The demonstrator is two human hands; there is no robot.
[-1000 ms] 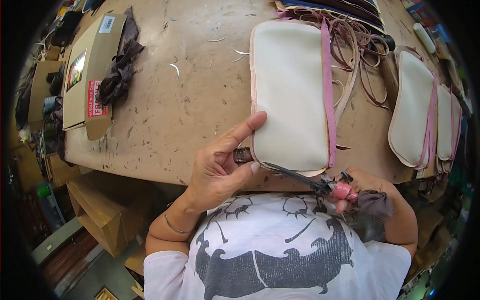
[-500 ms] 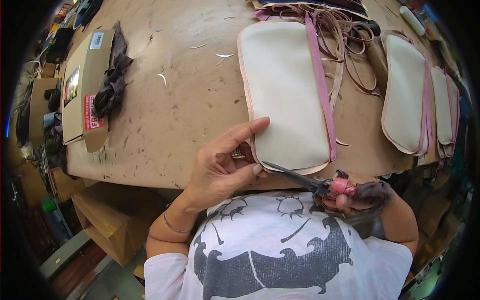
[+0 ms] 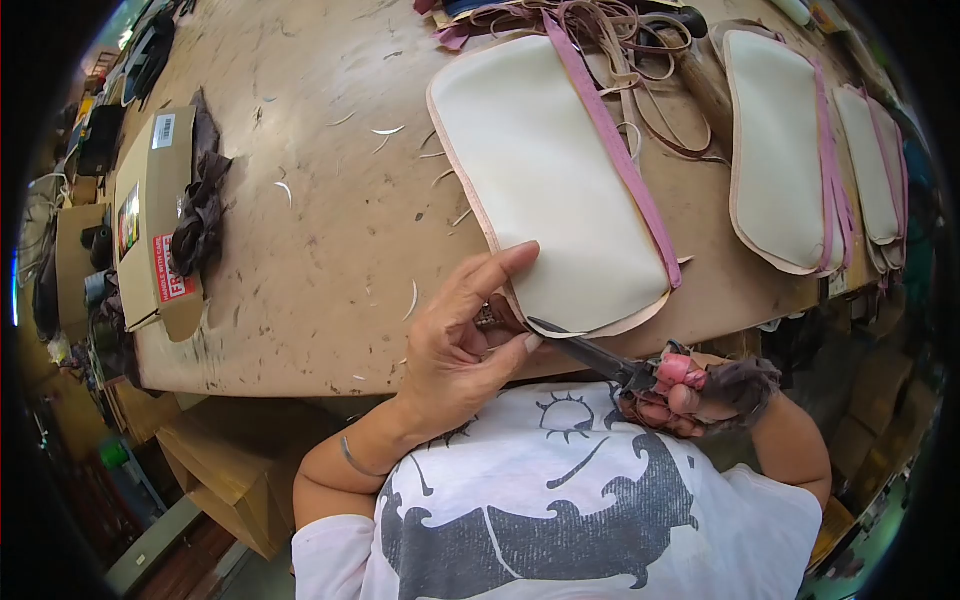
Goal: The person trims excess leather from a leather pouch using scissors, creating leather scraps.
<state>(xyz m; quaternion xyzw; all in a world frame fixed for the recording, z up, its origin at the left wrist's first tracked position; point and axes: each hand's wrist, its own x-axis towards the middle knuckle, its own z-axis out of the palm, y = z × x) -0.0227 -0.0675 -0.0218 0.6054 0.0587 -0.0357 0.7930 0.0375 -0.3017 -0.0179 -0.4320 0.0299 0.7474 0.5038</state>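
A cream leather panel (image 3: 550, 170) with rounded corners and a pink strip (image 3: 615, 150) down its right side lies at the table's near edge. My left hand (image 3: 465, 335) pinches its lower left corner, thumb below and index finger stretched over the top face. In my right hand (image 3: 690, 395) are dark-bladed scissors (image 3: 600, 360), held by handles wrapped in pink. Their tips meet the panel's lower edge beside my left thumb. A thin paler layer shows along that bottom edge. Dark cloth (image 3: 750, 390) is wrapped around my right wrist.
More cream panels (image 3: 775, 150) with pink strips lie to the right. Tangled leather strips (image 3: 640, 60) sit at the back. A cardboard box (image 3: 150, 220) with dark cloth (image 3: 198, 215) stands on the left. Thin curved offcuts (image 3: 284, 190) are scattered over the brown table (image 3: 330, 280).
The panel has turned, its far end swinging left, with my left hand still on the corner. The scissors stay at the lower edge. The whole view has shifted somewhat.
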